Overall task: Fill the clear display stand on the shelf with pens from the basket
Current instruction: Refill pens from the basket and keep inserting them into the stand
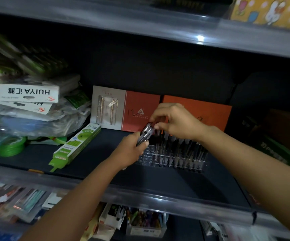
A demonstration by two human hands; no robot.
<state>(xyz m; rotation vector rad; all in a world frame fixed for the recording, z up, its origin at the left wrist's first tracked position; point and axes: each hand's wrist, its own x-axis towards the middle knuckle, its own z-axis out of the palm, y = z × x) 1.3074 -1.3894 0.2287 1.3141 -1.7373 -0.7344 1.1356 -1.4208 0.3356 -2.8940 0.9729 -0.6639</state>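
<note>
Two hands over clear display stand (172, 159) on dark shelf (106, 153). Left hand (130, 150) just left of stand, fingers closed round bundle of pens (145, 134), bundle tilted up and right. Right hand (172, 120) above stand's back rows, thumb and fingertips pinching top end of bundle. Stand's right part filled with upright pens; left holes bare. Orange boxes (196, 110) leaning behind stand. Green flat pack (74, 145) well left of stand. Basket not visible.
</note>
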